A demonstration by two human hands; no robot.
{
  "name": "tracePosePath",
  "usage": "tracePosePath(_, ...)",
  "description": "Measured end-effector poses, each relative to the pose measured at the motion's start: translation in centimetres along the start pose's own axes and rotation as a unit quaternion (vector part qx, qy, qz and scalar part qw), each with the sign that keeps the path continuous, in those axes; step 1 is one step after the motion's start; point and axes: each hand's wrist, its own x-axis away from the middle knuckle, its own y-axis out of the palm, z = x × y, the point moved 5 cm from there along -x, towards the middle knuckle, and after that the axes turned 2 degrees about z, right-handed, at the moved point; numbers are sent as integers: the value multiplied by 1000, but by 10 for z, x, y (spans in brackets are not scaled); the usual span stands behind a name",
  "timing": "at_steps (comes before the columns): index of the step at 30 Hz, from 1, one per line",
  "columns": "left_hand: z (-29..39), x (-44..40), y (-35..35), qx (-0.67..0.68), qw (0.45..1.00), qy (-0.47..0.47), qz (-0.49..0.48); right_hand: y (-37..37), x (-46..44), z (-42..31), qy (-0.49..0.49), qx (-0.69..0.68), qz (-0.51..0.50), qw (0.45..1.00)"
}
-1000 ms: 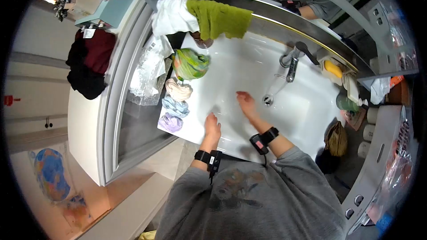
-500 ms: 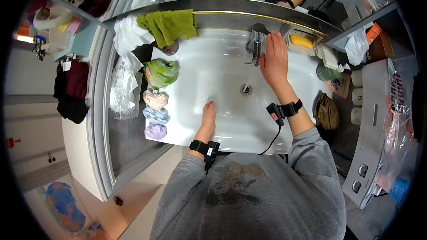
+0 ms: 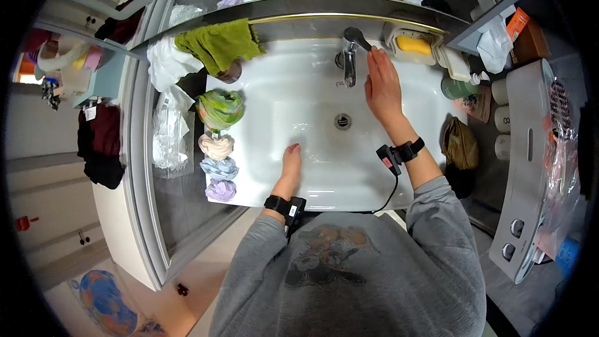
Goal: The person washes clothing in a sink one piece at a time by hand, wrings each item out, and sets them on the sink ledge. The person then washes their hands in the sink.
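Observation:
My right hand [image 3: 384, 87] is stretched out flat, with its fingertips against the dark lever of the chrome faucet [image 3: 350, 65]. Its fingers lie close together and hold nothing. Over the lower left of the white sink [image 3: 262, 100], my left hand [image 3: 291, 161] appears edge-on and foreshortened, with nothing visible in it. The round drain [image 3: 342, 122] lies between the two hands. Along the sink's left rim sit a green patterned cloth bundle [image 3: 219, 109], a cream bundle [image 3: 216, 146], a light blue one [image 3: 219, 168] and a lilac one [image 3: 221, 190].
A green towel [image 3: 221, 43] and a white cloth [image 3: 171, 62] hang at the back left. Yellow soap [image 3: 413, 45] sits in a dish behind the faucet's right side. A green pump bottle [image 3: 458, 87] and a brown pouch [image 3: 460, 143] stand right of the basin.
The faucet lever has swung slightly and now angles toward my right fingertips. A pale streak over the drain no longer shows. The camera view has shifted a little; my left hand stays about where it was.

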Motion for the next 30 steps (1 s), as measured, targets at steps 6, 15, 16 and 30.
tracePosePath(6,-9,-39,-23,-122,984,125,36,-17,22,10,53,-76,-10,996)
tracePosePath(15,-10,-87,-27,-437,866,234,66,36,243,141,330,-11,-345,878)
tracePosePath(16,-5,-83,-19,-438,867,231,64,32,247,141,282,36,-323,903)
tracePosePath(30,0,-34,93,-361,864,295,-190,92,229,75,350,-193,-370,839)
